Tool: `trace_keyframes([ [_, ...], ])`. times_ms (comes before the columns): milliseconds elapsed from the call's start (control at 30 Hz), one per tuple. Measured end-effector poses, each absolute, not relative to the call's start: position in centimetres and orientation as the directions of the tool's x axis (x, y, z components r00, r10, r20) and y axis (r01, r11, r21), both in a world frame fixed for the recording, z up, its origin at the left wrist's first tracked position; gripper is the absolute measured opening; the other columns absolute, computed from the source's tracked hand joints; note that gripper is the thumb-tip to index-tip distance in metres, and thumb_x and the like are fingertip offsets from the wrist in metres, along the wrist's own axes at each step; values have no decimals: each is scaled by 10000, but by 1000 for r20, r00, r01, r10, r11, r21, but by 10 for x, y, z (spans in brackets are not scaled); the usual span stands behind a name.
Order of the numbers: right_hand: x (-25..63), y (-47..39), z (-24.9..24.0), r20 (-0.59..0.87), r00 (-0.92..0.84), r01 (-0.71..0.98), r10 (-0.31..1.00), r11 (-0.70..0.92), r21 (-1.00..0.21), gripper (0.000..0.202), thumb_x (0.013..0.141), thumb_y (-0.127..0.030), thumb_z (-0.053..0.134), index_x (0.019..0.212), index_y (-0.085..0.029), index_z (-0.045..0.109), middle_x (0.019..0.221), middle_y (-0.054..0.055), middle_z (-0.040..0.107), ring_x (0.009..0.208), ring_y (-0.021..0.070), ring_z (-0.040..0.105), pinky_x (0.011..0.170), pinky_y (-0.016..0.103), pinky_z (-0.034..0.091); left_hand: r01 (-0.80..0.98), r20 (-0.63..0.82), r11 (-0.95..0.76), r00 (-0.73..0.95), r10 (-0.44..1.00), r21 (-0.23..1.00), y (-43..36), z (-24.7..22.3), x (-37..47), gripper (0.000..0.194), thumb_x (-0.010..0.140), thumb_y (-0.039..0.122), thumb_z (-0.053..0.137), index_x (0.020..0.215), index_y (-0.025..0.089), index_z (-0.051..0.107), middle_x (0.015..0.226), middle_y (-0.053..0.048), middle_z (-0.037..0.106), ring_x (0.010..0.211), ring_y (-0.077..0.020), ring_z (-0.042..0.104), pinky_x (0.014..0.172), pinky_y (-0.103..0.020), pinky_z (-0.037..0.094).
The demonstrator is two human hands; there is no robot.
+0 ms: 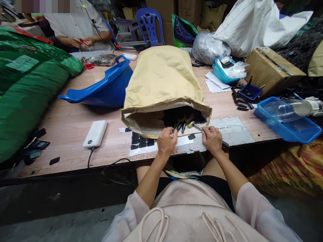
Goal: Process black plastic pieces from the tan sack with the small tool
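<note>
My right hand (212, 138) is closed around a small hammer (198, 127) with a metal shaft, a yellowish face on its head and a black grip end. The hammer's head lies at the mouth of a large tan sack (164, 74), which rests on the table and opens toward me. Just left of it, my left hand (166, 142) is pinched closed at the sack's lip; what its fingers hold is too small to make out. Several slim black pieces (183, 127) lie inside the opening, before a dark heap. Under my left hand is a white sheet with black square stickers (142, 141).
A white power bank (95, 133) with a cable and a tilted blue basin (101, 88) are on the left, beside a green sack (30, 97). A blue tray (287, 129) with a plastic bottle and a cardboard box (274, 72) stand right. Across the table, a person handles something red.
</note>
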State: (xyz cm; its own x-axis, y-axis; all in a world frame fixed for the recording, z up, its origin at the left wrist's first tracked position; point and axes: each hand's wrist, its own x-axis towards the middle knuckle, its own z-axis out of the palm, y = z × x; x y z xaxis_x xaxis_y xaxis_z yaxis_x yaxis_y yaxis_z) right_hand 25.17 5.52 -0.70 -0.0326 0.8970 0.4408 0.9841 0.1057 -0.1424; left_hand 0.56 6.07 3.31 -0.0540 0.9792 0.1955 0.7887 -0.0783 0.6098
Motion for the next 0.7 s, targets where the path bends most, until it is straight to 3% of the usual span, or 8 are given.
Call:
trace_keyframes([
  [67,252,55,-8,450,-32,985,892,104,-135,280,996,-286,537,1195,-234,727,1034,92,649,951,249,499,804,363,354,848,104,137,-220,970,511,92,45,-2,291,979,318,574,1167,136,702,1051,-176,736,991,-329,720,878,-418,549],
  [167,251,56,-9,451,-28,986,892,99,-134,281,988,-281,548,1204,-233,721,1036,88,646,954,246,489,808,358,346,857,-107,336,-320,941,391,120,55,-8,342,978,386,570,1153,131,717,1134,-220,738,1089,-383,715,922,-462,549],
  [233,250,56,-8,437,-22,986,899,93,-141,278,986,-277,545,1199,-232,717,1040,90,640,959,246,480,803,356,334,849,-195,381,-330,924,366,125,55,-8,364,985,432,551,1106,147,741,1161,-226,741,1112,-394,713,925,-474,552],
  [333,250,56,-7,419,-17,986,908,86,-145,271,984,-276,541,1185,-232,716,1040,94,633,957,246,472,791,351,318,853,-197,372,-320,927,366,125,51,-7,348,984,428,549,1097,169,753,1153,-211,752,1108,-385,719,923,-472,552],
  [533,249,56,-8,417,-12,988,909,75,-136,271,983,-273,542,1184,-233,720,1033,90,641,952,244,482,787,347,316,862,-57,268,-270,961,430,118,42,-20,234,914,323,665,1078,176,746,1078,-158,766,1028,-340,723,857,-405,545],
  [600,250,56,-8,420,-10,987,907,76,-139,267,983,-274,544,1178,-236,722,1033,88,641,953,244,483,789,349,319,856,96,103,-175,980,507,109,40,-26,188,912,300,679,1038,173,736,1036,-130,757,975,-291,717,839,-365,538],
  [700,250,56,-8,419,-11,985,908,82,-152,275,984,-276,542,1190,-237,719,1038,90,638,959,246,483,798,352,327,749,307,-326,171,936,577,87,32,-30,132,923,287,686,1012,194,717,978,-71,733,874,-210,691,793,-303,527],
])
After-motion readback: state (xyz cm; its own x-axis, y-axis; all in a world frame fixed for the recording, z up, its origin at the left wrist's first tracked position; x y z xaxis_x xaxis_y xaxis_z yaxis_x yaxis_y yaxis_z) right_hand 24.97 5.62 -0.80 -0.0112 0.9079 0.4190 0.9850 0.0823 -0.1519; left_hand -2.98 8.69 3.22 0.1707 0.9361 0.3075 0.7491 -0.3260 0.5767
